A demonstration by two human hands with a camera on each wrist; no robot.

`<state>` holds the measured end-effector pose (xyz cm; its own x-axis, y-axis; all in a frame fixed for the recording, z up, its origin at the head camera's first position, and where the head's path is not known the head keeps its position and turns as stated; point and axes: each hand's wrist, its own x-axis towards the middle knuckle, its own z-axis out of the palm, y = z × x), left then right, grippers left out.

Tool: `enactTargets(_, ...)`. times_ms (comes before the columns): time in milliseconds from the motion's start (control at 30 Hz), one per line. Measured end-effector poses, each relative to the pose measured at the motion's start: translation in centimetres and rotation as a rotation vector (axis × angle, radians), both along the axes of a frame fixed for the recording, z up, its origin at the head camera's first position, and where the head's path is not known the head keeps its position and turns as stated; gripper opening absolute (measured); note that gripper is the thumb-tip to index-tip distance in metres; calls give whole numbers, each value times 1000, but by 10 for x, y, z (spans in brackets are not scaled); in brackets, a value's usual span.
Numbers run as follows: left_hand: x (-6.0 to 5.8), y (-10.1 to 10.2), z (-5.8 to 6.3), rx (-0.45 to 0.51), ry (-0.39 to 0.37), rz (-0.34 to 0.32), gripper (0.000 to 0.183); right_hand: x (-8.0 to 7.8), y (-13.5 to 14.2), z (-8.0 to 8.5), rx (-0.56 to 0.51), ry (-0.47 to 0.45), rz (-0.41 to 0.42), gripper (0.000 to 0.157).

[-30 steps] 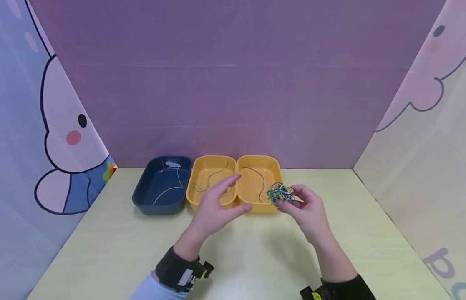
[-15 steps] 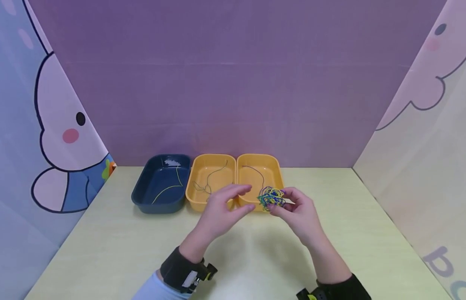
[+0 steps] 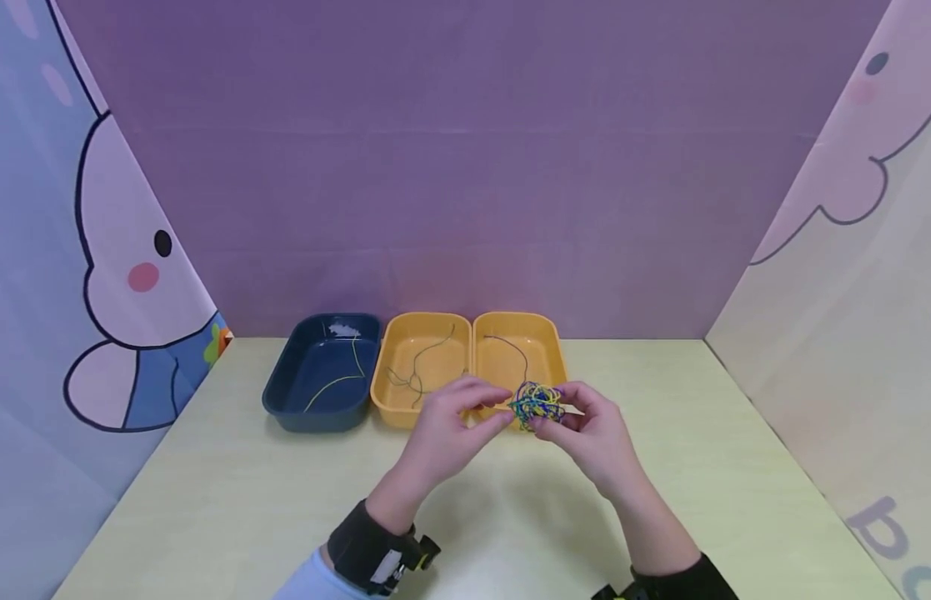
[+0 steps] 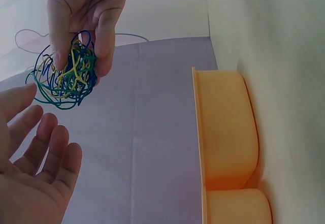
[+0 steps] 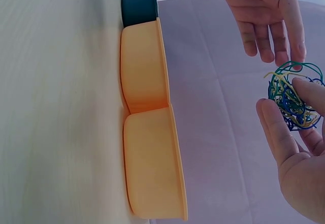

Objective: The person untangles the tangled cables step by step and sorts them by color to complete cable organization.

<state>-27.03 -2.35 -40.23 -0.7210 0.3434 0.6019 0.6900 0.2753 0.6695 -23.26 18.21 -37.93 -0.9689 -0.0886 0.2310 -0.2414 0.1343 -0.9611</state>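
My right hand (image 3: 596,429) pinches a loose ball of tangled thin wires (image 3: 537,404), blue, green and yellow, between thumb and fingers above the table. In the left wrist view the tangle (image 4: 68,74) hangs from the right hand's fingertips, with loops sticking out. My left hand (image 3: 452,423) is at the tangle's left side, thumb and forefinger apart and their tips right by the outer green loops. Its other fingers are loosely bent, as the left wrist view shows. From the right wrist, the left hand (image 5: 269,16) appears just beyond the tangle.
Behind the hands, three trays stand in a row: a dark blue one (image 3: 273,392) holding a yellow wire, a middle yellow one (image 3: 386,408) with thin wires, and a right yellow one (image 3: 557,346) with a dark wire. A purple backdrop (image 3: 465,183) rises behind the table.
The right hand has brought the tangle leftward and slightly nearer. My left hand has moved right to meet it, its thumb and forefinger drawing closer together.
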Motion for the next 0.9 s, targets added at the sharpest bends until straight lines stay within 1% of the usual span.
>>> enactTargets(133, 0, 0, 0, -7, 2, 11, 18, 0, -1, -2, 4, 5, -1, 30)
enactTargets(233, 1, 1, 0, 12, 4, 13, 17, 0, -2, -3, 23, 15, -10, 30)
enactTargets(367, 1, 3, 1, 44, 11, -4, 18, 2, -3, -3, 74, 31, -20, 29)
enactTargets(467, 2, 5, 2, 44, 7, -15, 18, 3, -5, -3, 109, 45, -18, 28)
enactTargets(533, 2, 6, 2, 39, -4, -20, 17, 4, -5, -2, 121, 55, -15, 28)
enactTargets(700, 2, 5, 3, 28, -54, -5, 13, 5, -8, -2, 160, 79, -3, 29)
enactTargets(833, 3, 4, 3, 1, -80, 11, 12, 2, -9, -7, 173, 111, 14, 29)
enactTargets(900, 4, 4, 3, -9, -94, 9, 12, -1, -8, -13, 177, 119, 17, 30)
